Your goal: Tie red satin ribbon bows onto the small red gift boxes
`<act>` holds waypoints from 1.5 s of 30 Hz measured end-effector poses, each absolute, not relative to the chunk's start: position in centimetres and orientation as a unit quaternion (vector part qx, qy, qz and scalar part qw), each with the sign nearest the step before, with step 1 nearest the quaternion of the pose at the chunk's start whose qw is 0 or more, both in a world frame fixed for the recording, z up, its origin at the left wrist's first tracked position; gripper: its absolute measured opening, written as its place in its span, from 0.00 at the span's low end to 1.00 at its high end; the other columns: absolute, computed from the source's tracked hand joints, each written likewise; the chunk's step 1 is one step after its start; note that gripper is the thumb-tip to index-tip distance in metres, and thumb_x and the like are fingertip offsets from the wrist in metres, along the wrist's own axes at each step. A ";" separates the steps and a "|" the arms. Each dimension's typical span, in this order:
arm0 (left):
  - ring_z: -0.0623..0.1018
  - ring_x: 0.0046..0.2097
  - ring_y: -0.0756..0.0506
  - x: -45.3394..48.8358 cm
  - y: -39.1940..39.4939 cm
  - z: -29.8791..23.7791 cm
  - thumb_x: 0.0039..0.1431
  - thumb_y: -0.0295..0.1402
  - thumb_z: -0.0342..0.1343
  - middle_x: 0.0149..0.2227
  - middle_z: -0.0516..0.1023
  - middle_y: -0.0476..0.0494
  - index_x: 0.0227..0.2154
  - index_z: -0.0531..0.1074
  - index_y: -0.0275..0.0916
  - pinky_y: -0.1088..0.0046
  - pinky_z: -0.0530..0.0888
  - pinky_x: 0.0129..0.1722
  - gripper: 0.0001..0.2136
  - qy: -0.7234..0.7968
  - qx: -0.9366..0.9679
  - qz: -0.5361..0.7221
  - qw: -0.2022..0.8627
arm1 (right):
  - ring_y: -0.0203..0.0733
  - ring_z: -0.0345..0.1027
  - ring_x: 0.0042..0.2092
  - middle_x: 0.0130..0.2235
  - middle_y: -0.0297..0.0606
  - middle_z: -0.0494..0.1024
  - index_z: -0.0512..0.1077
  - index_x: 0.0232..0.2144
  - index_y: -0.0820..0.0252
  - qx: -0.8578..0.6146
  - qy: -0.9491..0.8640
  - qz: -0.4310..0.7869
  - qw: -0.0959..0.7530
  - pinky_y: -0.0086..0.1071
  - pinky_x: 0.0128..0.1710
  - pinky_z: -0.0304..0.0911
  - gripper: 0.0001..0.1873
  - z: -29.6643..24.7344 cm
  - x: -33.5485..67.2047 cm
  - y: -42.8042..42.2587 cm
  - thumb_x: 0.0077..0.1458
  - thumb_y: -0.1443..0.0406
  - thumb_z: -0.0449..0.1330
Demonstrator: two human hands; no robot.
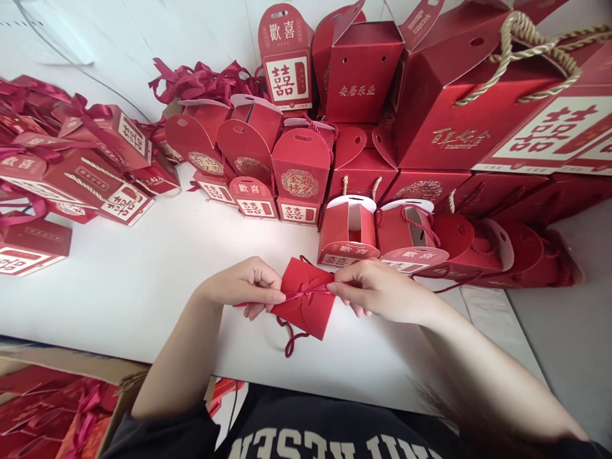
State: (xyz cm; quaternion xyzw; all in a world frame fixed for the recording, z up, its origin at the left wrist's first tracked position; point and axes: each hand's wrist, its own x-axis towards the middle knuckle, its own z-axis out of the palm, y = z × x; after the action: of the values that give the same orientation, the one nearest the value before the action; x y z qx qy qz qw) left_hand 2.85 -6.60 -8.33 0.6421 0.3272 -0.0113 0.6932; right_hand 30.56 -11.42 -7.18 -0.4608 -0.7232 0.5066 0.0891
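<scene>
The left hand is pinching a ribbon at nine o'clock on the red box, the right hand at three. Gift boxes are standing toward twelve.

Two hands, one small red box between them and one ribbon across it. One white surface, one cardboard carton, one dark shirt. The boxes heaped left and stacked behind overlap too much for an exact count.
</scene>
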 end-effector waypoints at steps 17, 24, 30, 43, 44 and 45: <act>0.74 0.54 0.36 1.9 -4.8 -9.4 0.48 0.40 0.68 0.51 0.78 0.36 0.20 0.82 0.44 0.58 0.65 0.60 0.08 0.138 0.804 0.158 0.556 | 0.33 0.66 0.22 0.20 0.30 0.75 0.65 0.21 0.58 -0.475 -0.706 0.519 0.080 0.26 0.24 0.59 0.21 -7.3 30.5 -11.5 0.64 0.57 0.49; 0.79 0.48 0.40 4.6 -5.5 -10.6 0.53 0.40 0.64 0.29 0.84 0.43 0.24 0.83 0.48 0.53 0.44 0.68 0.06 0.175 0.760 0.227 0.583 | 0.32 0.66 0.21 0.19 0.30 0.75 0.65 0.21 0.58 -0.473 -0.705 0.520 0.091 0.26 0.24 0.59 0.21 -7.5 30.5 -11.2 0.64 0.56 0.50; 0.75 0.35 0.48 6.1 -5.9 -11.1 0.50 0.37 0.68 0.22 0.79 0.48 0.22 0.81 0.44 0.56 0.50 0.68 0.06 0.257 0.760 0.289 0.523 | 0.31 0.65 0.21 0.19 0.30 0.74 0.65 0.21 0.59 -0.475 -0.698 0.526 0.107 0.25 0.25 0.61 0.22 -7.8 30.7 -11.0 0.64 0.55 0.51; 0.76 0.36 0.50 5.9 -5.6 -10.1 0.51 0.37 0.66 0.25 0.73 0.52 0.28 0.79 0.37 0.57 0.48 0.69 0.07 0.283 0.774 0.203 0.529 | 0.32 0.65 0.22 0.23 0.32 0.73 0.67 0.26 0.59 -0.459 -0.686 0.549 0.132 0.27 0.25 0.61 0.21 -8.3 31.3 -10.5 0.65 0.53 0.50; 0.76 0.36 0.50 5.9 -5.5 -9.9 0.51 0.36 0.66 0.25 0.73 0.52 0.28 0.79 0.37 0.58 0.48 0.69 0.07 0.282 0.775 0.199 0.529 | 0.32 0.65 0.23 0.23 0.31 0.72 0.67 0.26 0.59 -0.454 -0.686 0.553 0.134 0.27 0.25 0.60 0.21 -8.1 31.5 -10.5 0.65 0.53 0.50; 0.76 0.35 0.50 5.8 -5.5 -9.9 0.51 0.36 0.66 0.25 0.73 0.52 0.27 0.78 0.37 0.58 0.47 0.69 0.07 0.282 0.777 0.196 0.528 | 0.32 0.65 0.23 0.23 0.31 0.71 0.67 0.27 0.59 -0.450 -0.684 0.558 0.137 0.27 0.24 0.60 0.20 -8.0 31.7 -10.5 0.65 0.52 0.50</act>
State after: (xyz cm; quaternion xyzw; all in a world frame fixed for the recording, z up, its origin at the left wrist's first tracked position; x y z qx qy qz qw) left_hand 5.82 -5.49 -9.87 0.7766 0.2819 0.1956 0.5284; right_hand 31.66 -10.54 -7.99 -0.4502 -0.6838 0.5578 0.1366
